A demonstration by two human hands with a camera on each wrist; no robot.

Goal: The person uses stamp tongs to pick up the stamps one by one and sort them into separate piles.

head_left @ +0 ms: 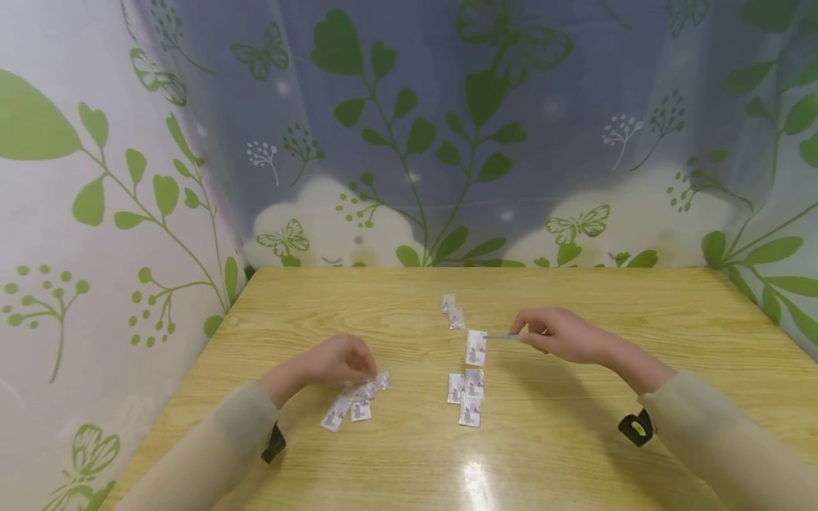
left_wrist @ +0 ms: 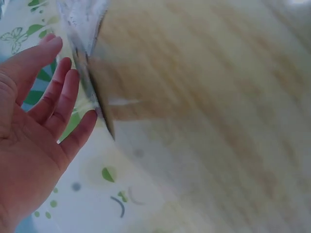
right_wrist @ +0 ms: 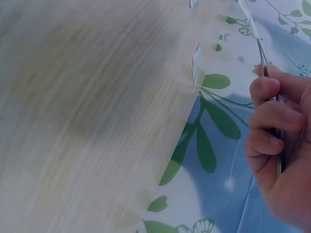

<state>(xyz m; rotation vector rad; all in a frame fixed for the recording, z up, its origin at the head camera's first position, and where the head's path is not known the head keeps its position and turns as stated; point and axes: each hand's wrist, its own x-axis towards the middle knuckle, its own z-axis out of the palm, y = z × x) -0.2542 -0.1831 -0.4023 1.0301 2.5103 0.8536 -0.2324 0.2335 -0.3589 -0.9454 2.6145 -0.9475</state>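
Note:
In the head view, my right hand (head_left: 569, 336) grips metal tweezers (head_left: 503, 337), whose tips hold a small printed packet (head_left: 476, 348) above the wooden table. The right wrist view has the fingers of my right hand (right_wrist: 279, 131) curled round the tweezers (right_wrist: 263, 56), with the packet (right_wrist: 248, 18) at their far end. My left hand (head_left: 334, 360) is over a cluster of similar packets (head_left: 361, 410) at the left. Its fingers are loosely bent and apart in the left wrist view, where the hand (left_wrist: 43, 126) is beside a packet (left_wrist: 83, 24); contact is unclear.
Several packets (head_left: 470, 410) overlap below the held one. Two more (head_left: 456, 317) are farther back on the wooden table (head_left: 409, 461). A leaf-patterned cloth (head_left: 396, 142) hangs behind the table and at its sides.

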